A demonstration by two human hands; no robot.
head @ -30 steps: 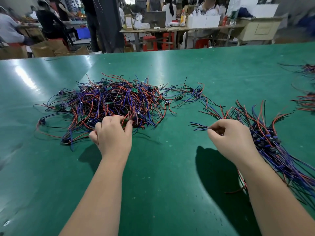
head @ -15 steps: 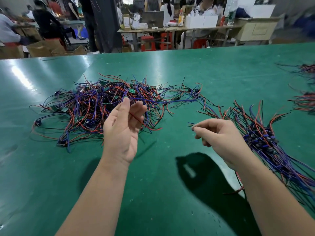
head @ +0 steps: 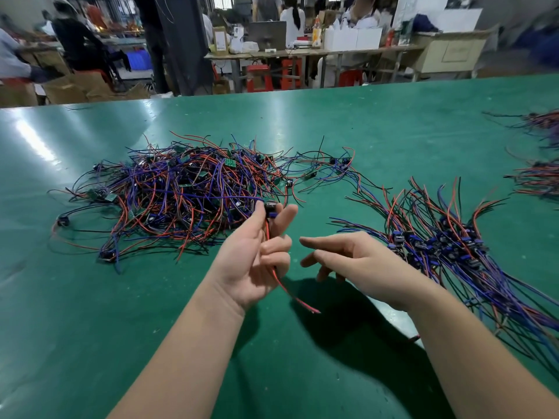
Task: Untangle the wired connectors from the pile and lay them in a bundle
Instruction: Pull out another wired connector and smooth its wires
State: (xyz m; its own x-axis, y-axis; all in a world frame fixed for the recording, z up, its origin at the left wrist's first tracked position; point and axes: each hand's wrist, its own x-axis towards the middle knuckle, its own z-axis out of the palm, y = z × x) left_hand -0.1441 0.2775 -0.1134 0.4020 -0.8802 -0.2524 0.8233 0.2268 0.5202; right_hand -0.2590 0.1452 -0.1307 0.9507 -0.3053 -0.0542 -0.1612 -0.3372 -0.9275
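Just off the near-right edge of the pile, the left hand is holding up one wired connector. Thumb and index finger are pinching the black connector body. The lower fingers are curling round its red wire, which is trailing down past the palm, free end over the green table. A purple lead looks to be running from the connector back into the pile.

The right hand is hovering right of the pile, just beside the left hand and not touching it. Its fingers are spreading loose, gripping nothing.

The bundle is lying well right of the pile, connectors clustering mid-length, wires fanning out both ways. More wire heaps are sitting farther right of the pile, partly out of view.
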